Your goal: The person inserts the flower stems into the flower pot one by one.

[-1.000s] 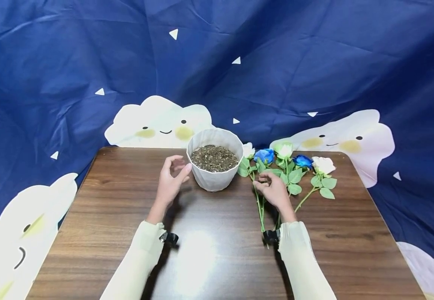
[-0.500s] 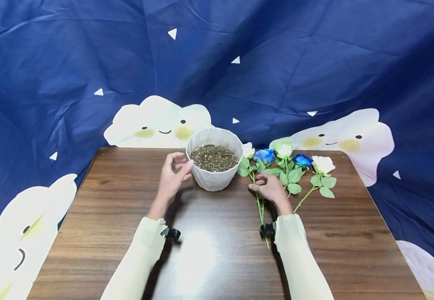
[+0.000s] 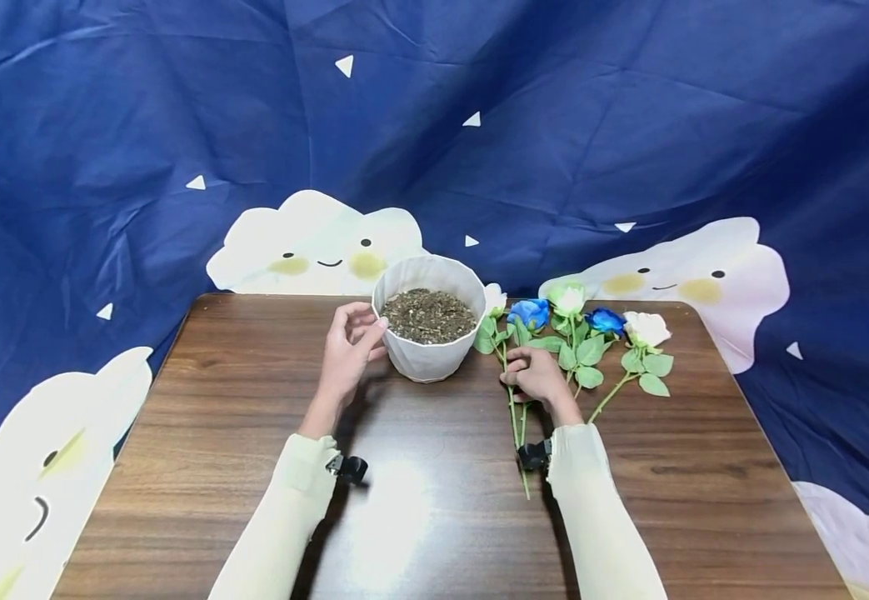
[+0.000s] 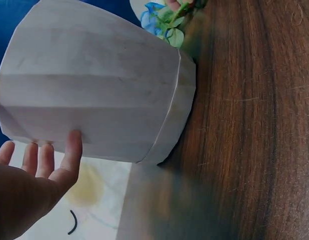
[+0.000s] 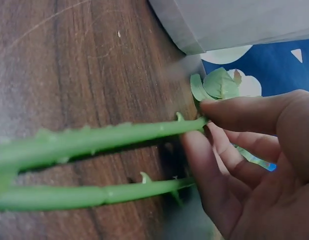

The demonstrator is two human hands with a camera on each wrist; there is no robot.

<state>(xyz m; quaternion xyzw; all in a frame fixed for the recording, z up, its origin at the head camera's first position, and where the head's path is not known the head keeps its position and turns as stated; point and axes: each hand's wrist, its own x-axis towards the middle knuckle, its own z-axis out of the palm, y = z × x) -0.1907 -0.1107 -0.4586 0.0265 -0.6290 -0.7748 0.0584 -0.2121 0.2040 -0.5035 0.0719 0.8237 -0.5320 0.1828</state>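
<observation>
A white faceted flowerpot (image 3: pixel 428 362) filled with dark soil (image 3: pixel 428 317) stands near the table's back edge. My left hand (image 3: pixel 347 354) touches its left side with fingertips and thumb by the rim; the left wrist view shows the fingers (image 4: pixel 72 155) lightly against the wall, not wrapped round it. To the pot's right, my right hand (image 3: pixel 542 377) pinches the stem of the leftmost white rose (image 3: pixel 496 300) between thumb and forefinger. In the right wrist view that green stem (image 5: pixel 109 139) runs into the fingertips, and a second thorny stem (image 5: pixel 94 196) lies below it.
Beside the right hand lie two blue roses (image 3: pixel 529 313), a greenish-white rose (image 3: pixel 567 300) and another white rose (image 3: pixel 647 329), leaves overlapping. They rest on a brown wooden table (image 3: pixel 179 467). A dark blue cloth (image 3: pixel 434 125) with clouds hangs behind.
My right hand has moved slightly left and down, and its fingers have come together on the rose stem, which has shifted a little left. The left hand has come closer against the pot.
</observation>
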